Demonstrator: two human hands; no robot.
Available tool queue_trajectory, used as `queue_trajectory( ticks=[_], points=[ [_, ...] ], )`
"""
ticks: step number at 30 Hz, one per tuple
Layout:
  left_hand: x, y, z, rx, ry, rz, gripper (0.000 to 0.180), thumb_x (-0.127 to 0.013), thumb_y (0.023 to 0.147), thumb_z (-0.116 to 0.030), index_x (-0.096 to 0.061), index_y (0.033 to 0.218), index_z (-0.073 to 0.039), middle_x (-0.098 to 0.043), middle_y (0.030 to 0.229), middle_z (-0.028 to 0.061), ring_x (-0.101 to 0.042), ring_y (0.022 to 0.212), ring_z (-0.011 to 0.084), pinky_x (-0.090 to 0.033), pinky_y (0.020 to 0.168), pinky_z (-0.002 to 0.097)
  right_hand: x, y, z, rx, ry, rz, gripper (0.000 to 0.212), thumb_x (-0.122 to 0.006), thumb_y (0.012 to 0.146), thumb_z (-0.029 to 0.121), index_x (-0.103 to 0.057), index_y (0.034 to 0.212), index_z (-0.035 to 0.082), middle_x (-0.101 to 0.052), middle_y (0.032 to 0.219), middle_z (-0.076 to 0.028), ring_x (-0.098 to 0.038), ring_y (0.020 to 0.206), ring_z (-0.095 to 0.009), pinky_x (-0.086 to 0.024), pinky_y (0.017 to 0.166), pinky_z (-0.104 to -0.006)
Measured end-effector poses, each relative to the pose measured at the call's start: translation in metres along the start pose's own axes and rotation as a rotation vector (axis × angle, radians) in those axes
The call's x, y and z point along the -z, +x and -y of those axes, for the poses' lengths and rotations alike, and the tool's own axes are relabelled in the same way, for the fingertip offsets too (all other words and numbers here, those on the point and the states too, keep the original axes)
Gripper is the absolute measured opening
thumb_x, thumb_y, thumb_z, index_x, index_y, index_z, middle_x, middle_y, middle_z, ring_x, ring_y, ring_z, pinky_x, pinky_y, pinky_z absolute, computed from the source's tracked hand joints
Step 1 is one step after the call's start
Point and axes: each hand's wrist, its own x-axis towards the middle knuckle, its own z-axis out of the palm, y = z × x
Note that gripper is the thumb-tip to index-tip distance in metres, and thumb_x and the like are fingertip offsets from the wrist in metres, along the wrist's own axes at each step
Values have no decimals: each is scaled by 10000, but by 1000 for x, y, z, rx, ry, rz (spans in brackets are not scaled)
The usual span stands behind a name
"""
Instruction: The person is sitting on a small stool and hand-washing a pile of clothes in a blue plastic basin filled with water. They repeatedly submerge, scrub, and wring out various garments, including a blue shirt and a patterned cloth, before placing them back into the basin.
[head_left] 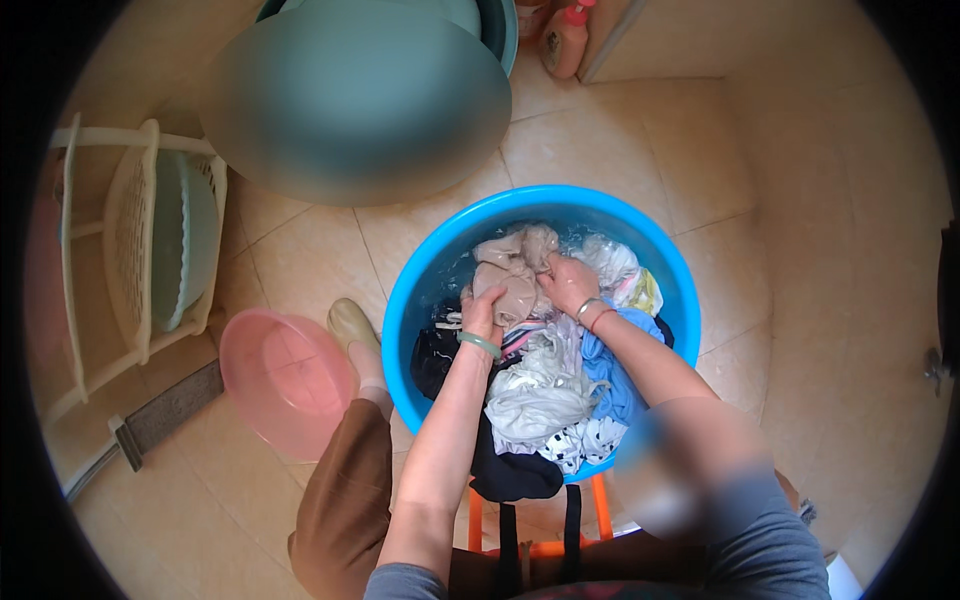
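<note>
A bright blue round basin [412, 262] with water stands in front of me, heaped with wet clothes. In its far half, both my hands grip a beige wet garment [506, 292]. My left hand [483, 312], with a green bangle at the wrist, holds its near left edge. My right hand [569, 286], wearing a bracelet and a red cord, has its fingers closed on the right side of it. Nearer me lie a white garment [540, 395], a light blue garment [612, 375], a white cloth with black spots [583, 445] and a black garment [515, 470].
A pink basin [290, 385] rests on the tiled floor beside my left foot [353, 332]. Further left are a cream rack [150, 240] holding basins and a grey flat mop head [172, 408]. A pink pump bottle [565, 42] stands by the far wall, near a blurred teal tub [510, 40].
</note>
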Motion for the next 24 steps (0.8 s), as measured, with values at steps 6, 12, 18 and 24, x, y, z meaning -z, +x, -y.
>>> queue_trajectory(
  ticks=[6, 12, 18, 24],
  points=[
    [-1, 6, 8, -652, 824, -271, 487, -649, 850, -135, -482, 1284, 9, -542, 1267, 156, -561, 1103, 252, -453, 926, 342, 11, 24, 1, -17, 424, -214, 444, -666, 799, 380, -611, 946, -36, -633, 938, -273, -627, 914, -389, -488, 757, -458],
    [-30, -47, -25, 54, 31, -38, 532, -456, 986, -412, -412, 1391, -70, -494, 1343, 109, -490, 1206, 229, -397, 1012, 359, 95, -63, 71, 476, 450, -115, 312, -662, 843, 292, -535, 802, 9, -595, 788, -207, -602, 761, -381, -475, 645, -434],
    [-55, -80, -59, 417, -619, 574, 766, -381, 911, -642, -400, 1391, -45, -440, 1414, 124, -442, 1272, 292, -340, 1079, 427, 103, -113, 76, 804, 422, 33, 212, -638, 867, 218, -599, 946, 25, -610, 873, -149, -603, 846, -318, -490, 744, -376],
    [-37, -76, -48, 543, -540, 565, 790, -384, 896, -659, -406, 1388, -41, -453, 1403, 131, -459, 1256, 301, -349, 1072, 436, 89, -43, 20, -12, 929, 130, 338, -594, 932, 286, -588, 1173, 49, -595, 1165, -66, -550, 1062, -142, -451, 882, -284]
  ],
)
